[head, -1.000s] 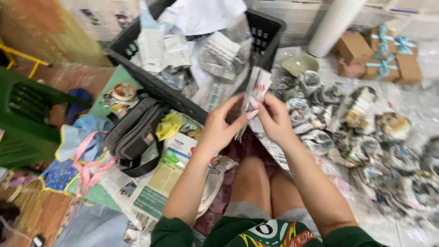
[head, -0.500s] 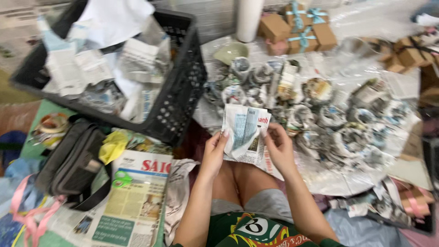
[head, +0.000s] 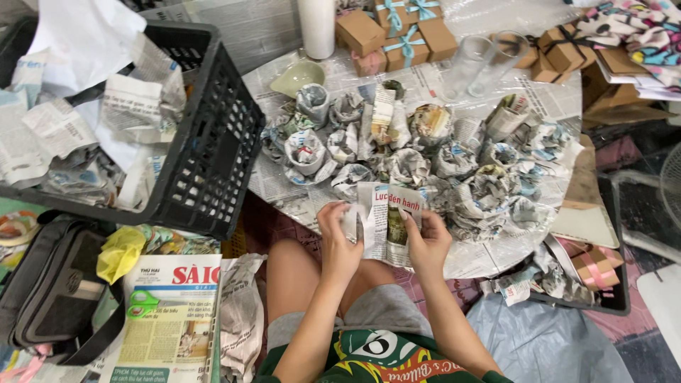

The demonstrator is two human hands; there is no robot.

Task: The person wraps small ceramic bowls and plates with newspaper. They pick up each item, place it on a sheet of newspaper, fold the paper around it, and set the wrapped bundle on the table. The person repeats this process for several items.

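Note:
Both my hands hold a folded piece of newspaper above my knees. My left hand grips its left edge and my right hand grips its right edge. Just beyond the paper, on a newspaper-covered surface, lie several objects wrapped in crumpled newspaper. One wrapped cup stands open side up at their left.
A black plastic crate full of loose newspaper sits at the left. Below it lie a grey bag, a yellow cloth and a newspaper with green scissors. A green bowl, two clear glasses and brown gift boxes stand at the back.
The view has swung right and steadied, from the crate to the wrapped objects. My hands brought the newspaper piece down from near the crate to just above my knees.

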